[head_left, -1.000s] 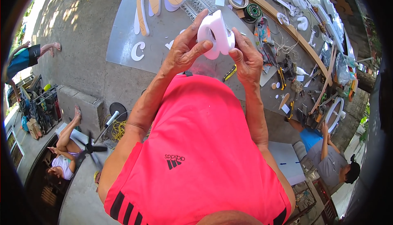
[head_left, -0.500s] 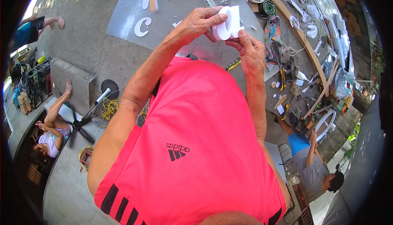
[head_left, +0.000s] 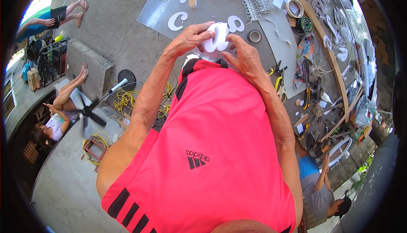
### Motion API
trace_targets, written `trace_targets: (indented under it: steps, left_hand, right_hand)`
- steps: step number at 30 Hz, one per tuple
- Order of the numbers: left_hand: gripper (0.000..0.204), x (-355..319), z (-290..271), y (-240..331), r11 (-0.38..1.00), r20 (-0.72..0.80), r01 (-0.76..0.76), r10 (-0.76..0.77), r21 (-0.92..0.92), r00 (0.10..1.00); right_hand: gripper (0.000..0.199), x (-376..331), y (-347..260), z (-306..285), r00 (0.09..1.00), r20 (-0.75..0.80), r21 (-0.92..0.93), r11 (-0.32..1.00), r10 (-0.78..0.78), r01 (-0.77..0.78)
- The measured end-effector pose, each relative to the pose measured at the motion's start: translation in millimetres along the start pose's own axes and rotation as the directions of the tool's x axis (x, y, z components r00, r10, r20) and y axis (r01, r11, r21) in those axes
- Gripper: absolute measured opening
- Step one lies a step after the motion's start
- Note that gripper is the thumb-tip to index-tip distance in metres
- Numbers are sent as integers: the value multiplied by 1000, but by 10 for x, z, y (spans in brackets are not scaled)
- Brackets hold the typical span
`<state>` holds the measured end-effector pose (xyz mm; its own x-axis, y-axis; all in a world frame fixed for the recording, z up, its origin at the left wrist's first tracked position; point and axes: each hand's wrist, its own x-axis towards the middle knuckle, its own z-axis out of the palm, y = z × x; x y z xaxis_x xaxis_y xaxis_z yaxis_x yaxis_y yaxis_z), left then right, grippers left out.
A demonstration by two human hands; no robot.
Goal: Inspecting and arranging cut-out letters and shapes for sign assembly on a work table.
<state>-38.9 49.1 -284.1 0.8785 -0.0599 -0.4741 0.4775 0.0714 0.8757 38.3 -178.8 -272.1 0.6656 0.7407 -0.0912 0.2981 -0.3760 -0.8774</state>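
A thick white letter-shaped cutout (head_left: 221,42), apparently foam, is held up over the near edge of the grey sheet. My left hand (head_left: 193,38) is closed on its left side, with the thumb on the front. At its right edge is my right hand (head_left: 243,57), index finger and thumb curled around the lower right corner. Part of the contact is hidden. Just behind, a white rounded letter cutout (head_left: 235,24) lies flat on the sheet, and a white curved letter cutout (head_left: 177,21) lies farther left.
Beyond lie a tape roll (head_left: 254,36), wire coils (head_left: 256,2), a green spool (head_left: 303,25) and a long wooden strip (head_left: 330,55). Pliers (head_left: 277,74) and a yellow cutter (head_left: 307,99) lie at right. Yellow cord (head_left: 125,101) and a fan (head_left: 87,111) are at left. Other people are on both sides.
The cutout has been turned and brought slightly lower and left. My right hand has shifted down and its fingers are re-placed at the edge. The surroundings have swung right in view.
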Motion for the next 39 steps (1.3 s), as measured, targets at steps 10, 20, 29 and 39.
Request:
trace_targets:
  steps: [10,20,29,39]
  left_hand:
    - [58,199,-600,-656,992,-14,128,-128,11,992]
    - [57,494,-691,-597,946,48,142,-163,292,985]
    - [67,493,-685,-814,909,-56,-14,40,416,998]
    - [52,332,-474,-810,566,-137,-104,368,818,920]
  right_hand:
    - [34,390,378,829,913,126,-417,815,-387,403]
    - [65,409,436,1125,988,-70,-383,918,-139,102]
    - [62,361,362,1085,975,-202,-151,987,-90,60]
    - [61,-113,310,577,922,-378,-41,993,86,-109]
